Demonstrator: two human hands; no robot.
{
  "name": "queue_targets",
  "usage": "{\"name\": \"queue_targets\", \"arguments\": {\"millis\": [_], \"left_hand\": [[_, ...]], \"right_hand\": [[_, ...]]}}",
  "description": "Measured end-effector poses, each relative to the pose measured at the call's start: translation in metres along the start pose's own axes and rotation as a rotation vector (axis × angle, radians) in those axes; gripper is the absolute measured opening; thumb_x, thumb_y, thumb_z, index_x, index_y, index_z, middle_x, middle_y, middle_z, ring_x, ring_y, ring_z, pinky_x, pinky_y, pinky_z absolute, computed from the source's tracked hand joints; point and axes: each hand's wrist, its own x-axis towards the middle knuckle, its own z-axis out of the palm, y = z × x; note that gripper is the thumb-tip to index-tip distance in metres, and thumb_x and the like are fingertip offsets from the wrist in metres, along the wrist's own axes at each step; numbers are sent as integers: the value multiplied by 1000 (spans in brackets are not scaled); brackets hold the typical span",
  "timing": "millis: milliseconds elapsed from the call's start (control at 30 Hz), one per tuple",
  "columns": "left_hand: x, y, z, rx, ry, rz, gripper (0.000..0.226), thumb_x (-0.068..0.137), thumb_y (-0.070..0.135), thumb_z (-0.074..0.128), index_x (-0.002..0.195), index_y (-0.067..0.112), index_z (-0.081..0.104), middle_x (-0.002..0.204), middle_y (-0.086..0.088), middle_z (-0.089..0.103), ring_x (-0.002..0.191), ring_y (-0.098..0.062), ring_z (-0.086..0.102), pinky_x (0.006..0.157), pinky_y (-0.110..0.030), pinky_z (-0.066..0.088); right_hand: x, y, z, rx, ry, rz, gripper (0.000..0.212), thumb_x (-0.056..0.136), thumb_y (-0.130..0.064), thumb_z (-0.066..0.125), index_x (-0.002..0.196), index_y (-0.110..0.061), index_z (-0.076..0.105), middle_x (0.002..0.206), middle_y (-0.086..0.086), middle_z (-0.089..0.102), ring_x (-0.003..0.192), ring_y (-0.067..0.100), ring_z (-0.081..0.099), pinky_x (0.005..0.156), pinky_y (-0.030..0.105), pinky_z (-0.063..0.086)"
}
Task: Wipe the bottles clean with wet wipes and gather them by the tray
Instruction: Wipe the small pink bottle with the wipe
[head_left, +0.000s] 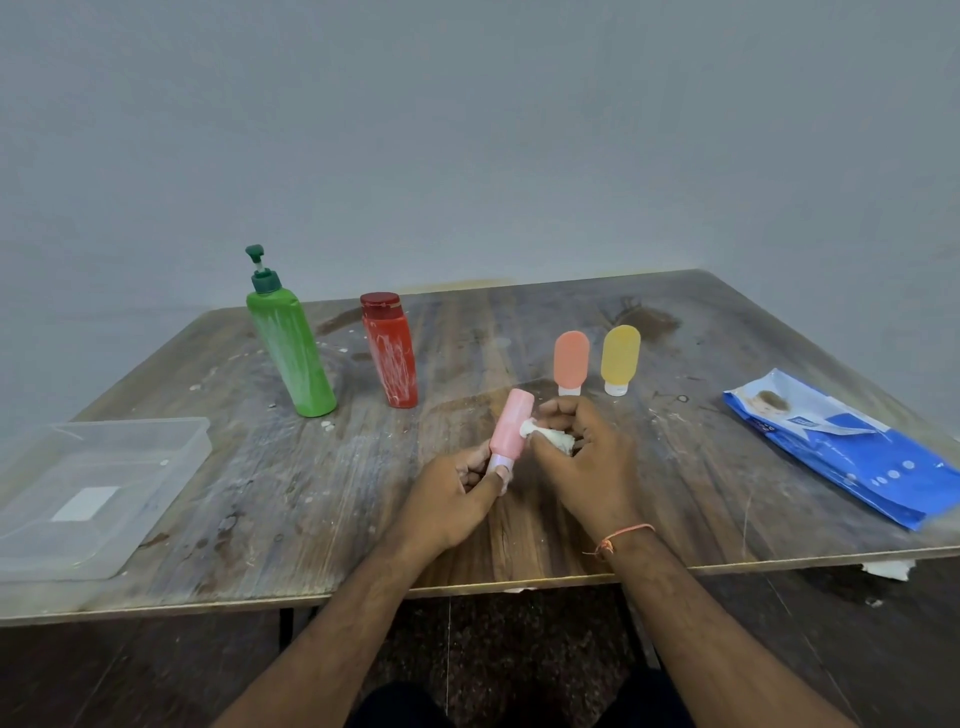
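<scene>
My left hand grips a small pink bottle by its pale cap end, with the body tilted up and away. My right hand holds a crumpled white wet wipe against the bottle's right side. A green pump bottle and a red bottle, both streaked with white, stand at the back left. An orange tube and a yellow tube stand on their caps behind my hands. A clear plastic tray lies at the left.
A blue pack of wet wipes lies at the right of the wooden table. White specks and smears dot the tabletop. A grey wall rises behind the table, and the near edge is close under my forearms.
</scene>
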Motion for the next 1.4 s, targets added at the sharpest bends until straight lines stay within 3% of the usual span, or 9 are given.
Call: {"name": "queue_targets", "arguments": {"millis": [200,433,600,700,867,1033,1167,1267,1400], "left_hand": [[0,0,0,-12,-4,19,34,103,21,67,134,35,68,103,12,80,97,-8,75,97,-43,61],[0,-1,1,32,11,56,34,102,20,68,115,52,67,99,8,80,94,-15,75,93,-44,61],[-1,-3,2,20,9,72,35,101,20,70,126,44,69,100,9,80,92,-15,75,90,-37,62],[0,-3,3,21,21,54,41,100,19,71,137,37,67,100,10,80,90,-13,75,88,-35,63],[-2,0,4,53,16,107,33,104,36,67,136,34,71,99,13,80,89,-10,76,83,-38,64],[-2,-6,5,121,65,70,52,94,29,77,143,38,64,102,13,77,90,-10,72,86,-41,63],[-3,-2,5,72,40,104,29,100,35,72,129,38,74,97,10,79,87,-12,75,82,-43,64],[-3,-1,6,30,43,117,15,102,33,71,114,29,80,95,7,80,86,-15,77,80,-48,64],[-2,-4,5,101,68,91,41,96,33,77,136,38,70,101,13,77,91,-8,73,84,-37,63]], "right_hand": [[-2,3,0,-41,-23,-21,25,84,-18,88,103,-30,76,94,-20,76,93,3,73,76,16,57],[-2,-1,-1,15,-11,-39,33,89,-16,85,118,-30,78,108,-26,77,105,-5,72,88,13,56],[-3,1,-1,-26,-7,-36,33,86,-15,85,115,-30,79,107,-24,77,102,-2,73,88,22,60],[-3,-2,-2,-40,19,-56,36,89,-17,83,122,-30,78,110,-24,76,107,-4,71,90,20,59],[-7,-7,-3,-55,-67,-94,35,85,-29,84,118,-39,78,115,-23,75,110,-2,70,92,21,58],[-3,-5,-2,-76,41,-95,38,88,-14,81,121,-32,78,114,-30,73,110,-6,69,93,19,58],[-4,-3,-2,-101,-84,-141,40,88,-19,84,125,-33,77,125,-22,73,118,-4,67,98,19,56],[-6,-4,-1,-103,-132,-134,37,85,-17,86,117,-34,79,119,-20,76,113,-3,68,93,23,59],[-2,-3,0,-38,-33,-99,35,87,-14,84,117,-30,79,116,-22,76,113,-1,70,93,24,59]]}}
